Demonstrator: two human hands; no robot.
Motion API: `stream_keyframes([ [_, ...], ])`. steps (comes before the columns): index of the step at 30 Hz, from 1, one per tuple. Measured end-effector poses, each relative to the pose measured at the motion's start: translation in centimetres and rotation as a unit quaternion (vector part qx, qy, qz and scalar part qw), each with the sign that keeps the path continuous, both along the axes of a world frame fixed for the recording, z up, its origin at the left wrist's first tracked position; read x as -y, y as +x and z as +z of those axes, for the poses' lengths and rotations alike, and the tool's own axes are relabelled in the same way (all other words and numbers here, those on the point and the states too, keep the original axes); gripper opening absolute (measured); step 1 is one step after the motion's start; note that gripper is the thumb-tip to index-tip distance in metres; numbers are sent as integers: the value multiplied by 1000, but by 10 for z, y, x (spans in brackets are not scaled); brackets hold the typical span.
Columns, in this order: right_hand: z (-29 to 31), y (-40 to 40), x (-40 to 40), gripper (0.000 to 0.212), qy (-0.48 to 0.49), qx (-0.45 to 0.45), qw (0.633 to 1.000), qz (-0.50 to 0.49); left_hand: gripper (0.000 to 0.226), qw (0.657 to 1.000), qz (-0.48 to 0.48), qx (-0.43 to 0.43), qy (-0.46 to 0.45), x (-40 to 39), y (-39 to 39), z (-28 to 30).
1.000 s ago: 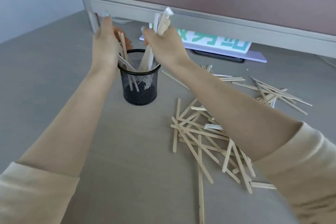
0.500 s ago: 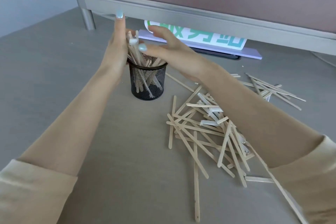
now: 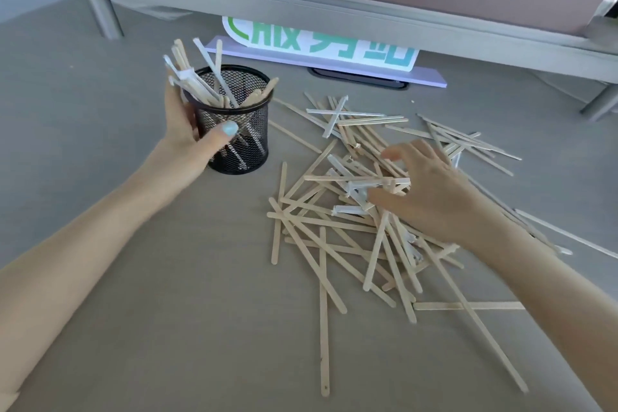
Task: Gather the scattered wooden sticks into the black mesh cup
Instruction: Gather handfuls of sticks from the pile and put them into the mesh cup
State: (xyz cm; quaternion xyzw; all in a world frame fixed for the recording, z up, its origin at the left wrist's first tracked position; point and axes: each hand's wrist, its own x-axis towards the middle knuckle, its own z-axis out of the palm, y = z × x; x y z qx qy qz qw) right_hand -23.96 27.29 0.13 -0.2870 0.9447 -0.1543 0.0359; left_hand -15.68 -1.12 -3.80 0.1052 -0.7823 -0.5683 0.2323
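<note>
The black mesh cup [image 3: 249, 130] stands upright on the grey table, with several wooden sticks [image 3: 200, 77] leaning out of its top toward the left. My left hand [image 3: 190, 137] wraps around the cup's left side, thumb on its front. A loose pile of scattered wooden sticks [image 3: 334, 231] lies to the right of the cup, some still in white paper sleeves. My right hand [image 3: 424, 194] hovers over the pile's middle with fingers spread, palm down, touching or nearly touching the sticks.
A grey metal frame [image 3: 301, 0] with a pink panel runs along the back, its legs at far left and right. Under it leans a white sign with green lettering [image 3: 321, 43] on a lilac base. The grey table [image 3: 133, 311] extends toward me.
My right hand let go of its sticks in the cup and moved right and down onto the pile. My left hand dropped from the sticks' tops to grip the cup's side.
</note>
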Motion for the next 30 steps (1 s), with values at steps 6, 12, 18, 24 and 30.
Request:
stream_keyframes([
  [6, 1, 17, -12, 83, 168, -91, 981, -40, 91, 999, 21, 8, -34, -8, 1, -6],
  [12, -6, 15, -8, 73, 132, -73, 989, -3, 74, 999, -2, 31, -13, -10, 3, -6],
  [18, -13, 12, -13, 62, 68, -68, 995, 3, 72, 999, -39, 23, -5, -14, 5, -6],
  [24, -13, 13, -14, 63, 106, -64, 992, -2, 97, 998, -20, 32, -49, -9, 5, -9],
  [30, -11, 15, -11, 31, 53, -28, 997, 48, 93, 997, -16, 37, -67, -13, 7, -6],
])
